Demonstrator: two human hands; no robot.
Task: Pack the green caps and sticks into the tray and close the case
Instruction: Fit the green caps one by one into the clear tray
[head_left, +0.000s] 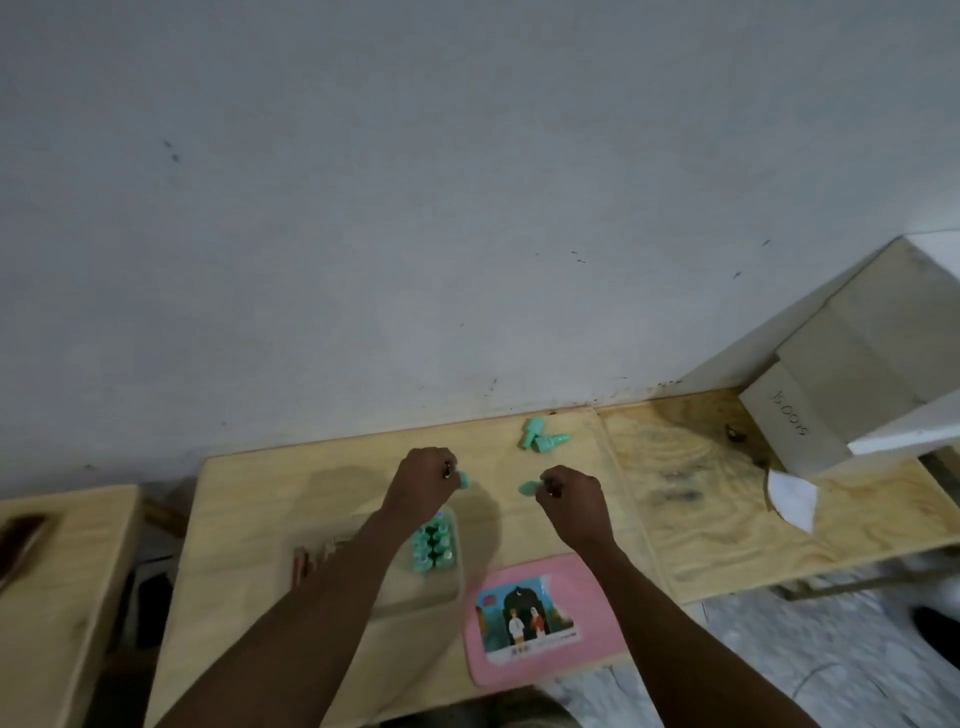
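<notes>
My left hand (423, 486) is closed around a small green cap (464, 481) that sticks out past its fingers. My right hand (571, 499) pinches another green cap (529, 487) at its fingertips. Both hands hover over the wooden table, just beyond the tray (415, 597). Inside the tray several green caps (432, 543) stand packed in rows, partly hidden by my left forearm. Two more green caps (543, 436) lie loose near the table's back edge. The pink case lid (545, 618), with a picture on it, lies flat to the right of the tray.
A wooden table (260, 509) runs against a grey wall. Thin sticks (301, 564) lie at the tray's left end. White boxes (831, 395) and a scrap of paper (792, 499) sit at the right. Another wooden surface (57, 571) stands at the left.
</notes>
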